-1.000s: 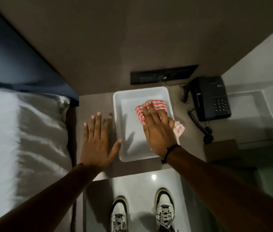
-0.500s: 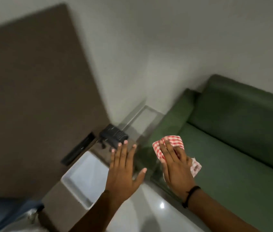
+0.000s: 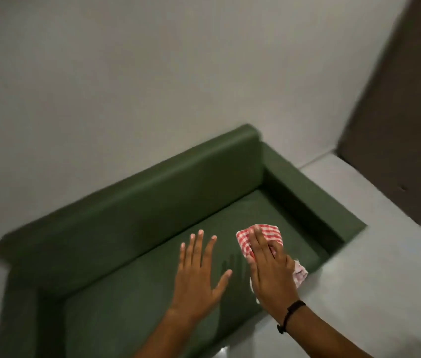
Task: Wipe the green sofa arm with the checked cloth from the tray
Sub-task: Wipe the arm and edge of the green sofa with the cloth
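My right hand (image 3: 271,275) lies flat over the red-and-white checked cloth (image 3: 261,235) and holds it above the right part of the green sofa's seat (image 3: 152,275). The cloth's top and a frayed corner stick out from under the hand. My left hand (image 3: 199,275) hovers beside it over the seat, empty, with the fingers spread. The sofa's right arm (image 3: 315,200) runs from the backrest toward the front, up and to the right of the cloth. The left sofa arm (image 3: 15,313) is at the frame's lower left. The tray is out of view.
A pale wall (image 3: 152,73) rises behind the sofa's backrest (image 3: 139,202). Pale floor (image 3: 384,267) lies to the right of the sofa, and a brown panel (image 3: 408,112) stands at the far right. The picture is blurred by motion.
The view has swung from the tray and phone on the bedside surface round to the sofa. My right hand has carried the cloth from the tray to above the sofa seat; my left hand moved along, empty.
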